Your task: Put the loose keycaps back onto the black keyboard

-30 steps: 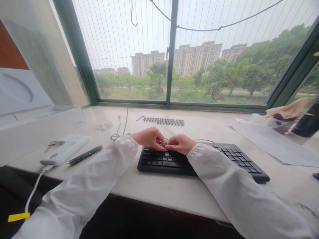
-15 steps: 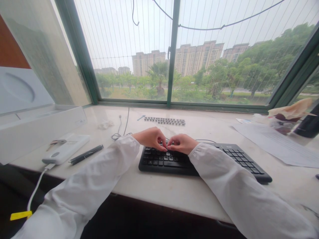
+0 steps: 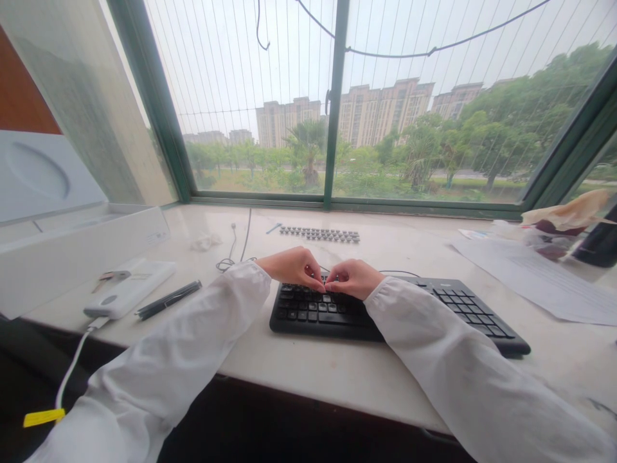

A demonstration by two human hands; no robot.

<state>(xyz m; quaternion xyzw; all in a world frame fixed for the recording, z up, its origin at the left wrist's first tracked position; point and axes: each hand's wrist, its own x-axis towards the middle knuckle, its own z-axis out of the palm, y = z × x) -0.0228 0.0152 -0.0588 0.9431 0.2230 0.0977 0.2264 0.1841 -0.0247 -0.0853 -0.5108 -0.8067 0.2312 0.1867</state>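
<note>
A black keyboard (image 3: 332,329) lies on the pale tabletop, with several key positions in its middle looking different from the full keys around them. Over its upper left part, my left hand (image 3: 297,265) is closed in a pinch, thumb and index fingertips together. My right hand (image 3: 354,278) pinches from the other side, its fingertips meeting those of the left. Whatever is between the fingertips is too small to make out. Behind the hands, small grey keycaps (image 3: 321,234) stand in rows near the window.
A blue strip (image 3: 274,227) lies beside the keycap rows. To the left are a black pen (image 3: 168,300), a white power bank (image 3: 130,289) with keys on it, a cable (image 3: 232,262) and an open white box (image 3: 81,251). Paper sheets (image 3: 535,276) and a dark bottle (image 3: 598,241) sit at the right.
The fingertips of both hands have drawn slightly closer together over the keyboard. The whole view has shifted a little; nothing else has visibly moved.
</note>
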